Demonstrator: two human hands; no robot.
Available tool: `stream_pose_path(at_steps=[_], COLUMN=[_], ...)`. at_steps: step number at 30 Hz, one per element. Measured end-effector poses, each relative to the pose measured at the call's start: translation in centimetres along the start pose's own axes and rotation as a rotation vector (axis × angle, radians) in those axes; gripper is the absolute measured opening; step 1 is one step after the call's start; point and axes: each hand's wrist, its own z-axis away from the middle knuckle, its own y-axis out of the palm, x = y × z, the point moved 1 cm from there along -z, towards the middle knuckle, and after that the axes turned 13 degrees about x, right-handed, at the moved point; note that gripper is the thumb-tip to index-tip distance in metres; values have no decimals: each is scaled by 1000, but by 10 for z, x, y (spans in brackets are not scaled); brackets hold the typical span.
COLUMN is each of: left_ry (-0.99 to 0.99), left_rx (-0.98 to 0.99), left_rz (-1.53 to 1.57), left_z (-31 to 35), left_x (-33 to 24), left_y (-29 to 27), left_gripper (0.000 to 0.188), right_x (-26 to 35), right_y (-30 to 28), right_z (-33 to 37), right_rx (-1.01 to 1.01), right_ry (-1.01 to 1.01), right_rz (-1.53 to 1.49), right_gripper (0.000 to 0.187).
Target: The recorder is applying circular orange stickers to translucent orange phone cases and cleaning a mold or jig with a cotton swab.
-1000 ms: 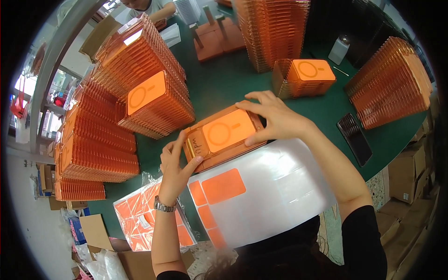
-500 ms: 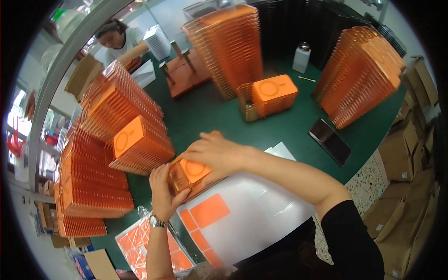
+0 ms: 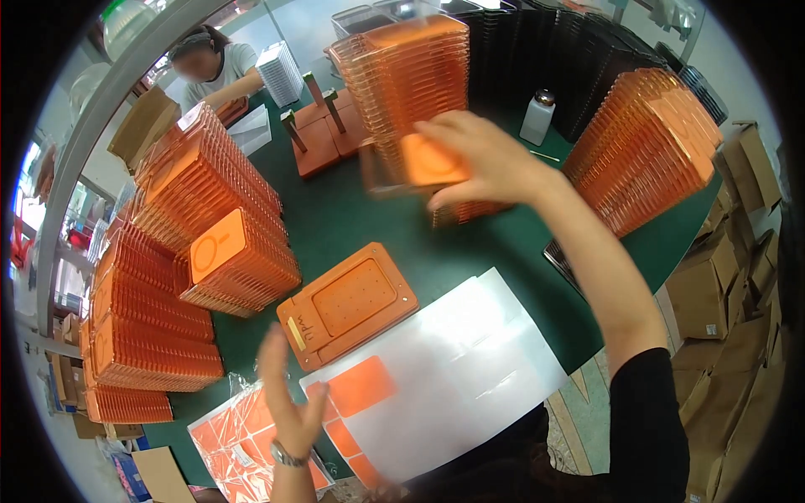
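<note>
My right hand (image 3: 486,159) is closed round a clear plastic tray with an orange panel (image 3: 432,161) in its face, blurred by motion. It is above a low stack of similar trays (image 3: 470,211), partly hidden by the hand. Fingers spread and smeared, my left hand (image 3: 289,415) holds nothing near the left edge of a white sheet (image 3: 470,360). That sheet carries orange stickers (image 3: 362,387) on its left side. Just beyond it lies an orange fixture plate (image 3: 356,295) with a rectangular recess, nothing set in it.
Tall stacks of orange trays stand at the left (image 3: 159,335), far middle (image 3: 411,75) and right (image 3: 646,159). A white pump bottle (image 3: 537,117), an orange block with posts (image 3: 323,142) and wrapped orange sheets (image 3: 251,436) are around. Across the table sits another person (image 3: 214,71).
My right hand has lifted the tray off the fixture plate and carried it away and right, to the low stack. My left hand has let go and drawn back toward me.
</note>
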Motion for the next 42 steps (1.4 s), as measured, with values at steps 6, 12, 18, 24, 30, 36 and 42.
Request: stream_pose_path(at_steps=[6, 12, 18, 24, 30, 36, 42], left_ry=[13, -6, 5, 22, -5, 17, -19], left_rx=[278, 309, 320, 305, 279, 217, 252], left_rz=[-9, -43, -45, -33, 0, -30, 16], left_z=[46, 74, 91, 101, 105, 116, 122], left_x=[-26, -36, -45, -46, -45, -50, -66], left_y=[52, 78, 96, 100, 101, 108, 123], left_gripper=[47, 43, 42, 43, 39, 35, 41], right_x=[-45, -45, -45, -47, -46, 157, 276], right_y=[11, 0, 0, -5, 5, 75, 145], right_z=[28, 28, 19, 17, 31, 48, 47], right_rx=[364, 515, 594, 608, 386, 105, 505], right_ry=[211, 360, 458, 453, 252, -187, -352], right_rz=[-103, -198, -152, -186, 132, -220, -28], right_gripper=[100, 96, 99, 100, 93, 13, 13])
